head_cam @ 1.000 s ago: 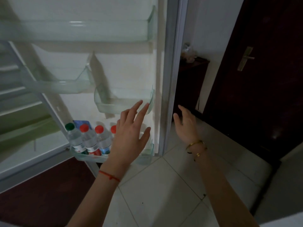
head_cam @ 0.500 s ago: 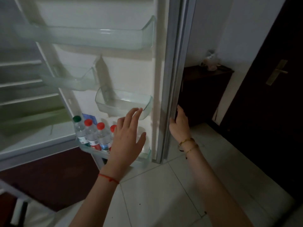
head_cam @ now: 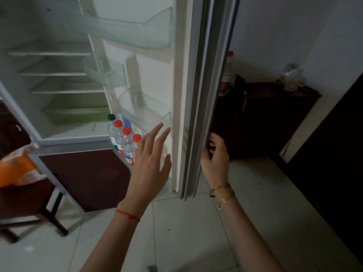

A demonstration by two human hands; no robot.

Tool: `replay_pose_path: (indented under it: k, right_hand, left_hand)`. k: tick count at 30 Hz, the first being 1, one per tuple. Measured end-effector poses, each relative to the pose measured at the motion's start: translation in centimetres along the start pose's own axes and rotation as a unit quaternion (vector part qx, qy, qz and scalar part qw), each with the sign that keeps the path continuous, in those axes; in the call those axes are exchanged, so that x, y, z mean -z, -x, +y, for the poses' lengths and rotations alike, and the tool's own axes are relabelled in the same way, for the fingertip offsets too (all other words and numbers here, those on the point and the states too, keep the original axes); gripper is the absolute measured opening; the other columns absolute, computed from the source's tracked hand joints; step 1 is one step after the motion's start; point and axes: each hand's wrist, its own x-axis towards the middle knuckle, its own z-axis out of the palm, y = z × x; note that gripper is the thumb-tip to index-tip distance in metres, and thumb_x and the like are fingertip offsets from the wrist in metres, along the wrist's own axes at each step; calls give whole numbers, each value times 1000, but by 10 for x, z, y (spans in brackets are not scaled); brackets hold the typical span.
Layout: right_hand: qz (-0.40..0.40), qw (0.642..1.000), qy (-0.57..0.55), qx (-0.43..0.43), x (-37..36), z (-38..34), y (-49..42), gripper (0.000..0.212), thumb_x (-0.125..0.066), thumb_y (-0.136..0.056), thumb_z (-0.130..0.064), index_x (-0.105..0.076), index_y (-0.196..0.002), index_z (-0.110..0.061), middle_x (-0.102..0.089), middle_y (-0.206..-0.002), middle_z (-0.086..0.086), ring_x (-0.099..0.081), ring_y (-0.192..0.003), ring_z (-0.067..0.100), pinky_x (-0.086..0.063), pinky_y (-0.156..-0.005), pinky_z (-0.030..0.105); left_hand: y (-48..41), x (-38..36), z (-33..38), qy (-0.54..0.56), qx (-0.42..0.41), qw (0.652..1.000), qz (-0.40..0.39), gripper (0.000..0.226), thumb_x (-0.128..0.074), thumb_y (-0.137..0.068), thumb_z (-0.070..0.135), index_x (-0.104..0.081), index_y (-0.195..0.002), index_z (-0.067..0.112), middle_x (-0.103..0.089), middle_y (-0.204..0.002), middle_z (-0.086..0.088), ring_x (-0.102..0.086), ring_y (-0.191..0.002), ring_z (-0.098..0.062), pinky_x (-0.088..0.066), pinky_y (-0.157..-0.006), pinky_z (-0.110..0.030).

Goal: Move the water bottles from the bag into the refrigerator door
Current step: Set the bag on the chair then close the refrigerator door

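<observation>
A: What do the hands do, nearest to us?

B: The left hand (head_cam: 151,163) is flat with spread fingers and holds nothing. It hovers just before the lowest door shelf (head_cam: 167,186). The right hand (head_cam: 215,160) has its fingers curled round the outer edge of the refrigerator door (head_cam: 193,95).

A: Was it so a second ago?

B: No. Then the right hand was in the air, apart from the door. Now it grips the edge, and the door is turned more edge-on to us. The left hand is almost as it was.

A: And the water bottles?

B: The water bottles (head_cam: 123,140) stand upright in that lowest shelf, close together — one green cap, three red. The left hand hides the rest of the shelf.

A: So, the task?

B: I judge the placing is finished or nearly, and the door is taken in hand — maybe to close it. The bag (head_cam: 17,169) lies at the left on a dark stool (head_cam: 25,201); whether bottles remain inside, I cannot tell. Farther, behind the door, one more bottle (head_cam: 227,73) stands on a dark cabinet (head_cam: 265,114).
</observation>
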Motion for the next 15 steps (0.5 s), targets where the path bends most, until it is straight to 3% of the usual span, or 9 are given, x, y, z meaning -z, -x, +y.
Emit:
replay_pose_path:
  k: [3,7,9,12,15]
  right_hand:
    - [15,999,-29,39,-2,-5,14,39,-59,-91,-13,-52,-130,-12,-61,-116,-1,-57,-109,19,-49,-97,35]
    - [-15,995,-43,93,-6,-13,24,31,-54,-92,-34,-62,-115,-16,-60,-102,-7,-60,-103,20,-52,-92,36]
    - [-29,988,-38,144,-9,-18,27,29,-52,-92,-34,-65,-109,-15,-58,-100,-10,-60,-102,20,-53,-89,38]
    - [-46,973,-23,223,-15,-22,27,19,-57,-93,-22,-66,-106,-11,-58,-103,-7,-53,-104,9,-50,-90,35]
    - [-71,954,-23,291,-24,-33,28,32,-58,-92,-20,-59,-123,-12,-53,-119,-11,-44,-118,2,-42,-102,25]
  left_hand:
    - [15,3,11,-12,-29,999,-9,62,-55,-92,10,-38,-150,21,-31,-159,2,-33,-142,-22,-24,-120,-30]
    - [28,4,21,-25,-30,999,-10,64,-55,-91,9,-37,-151,21,-34,-157,1,-35,-140,-22,-27,-119,-30]
    - [33,6,22,-30,-23,999,-3,65,-55,-90,7,-38,-151,20,-36,-156,-1,-37,-139,-23,-30,-117,-32]
    - [41,12,22,-37,1,999,25,64,-54,-89,7,-40,-150,18,-40,-153,-4,-39,-136,-23,-33,-114,-33]
    - [50,21,17,-45,32,996,71,62,-58,-88,5,-43,-148,14,-42,-150,-7,-41,-133,-22,-30,-113,-28]
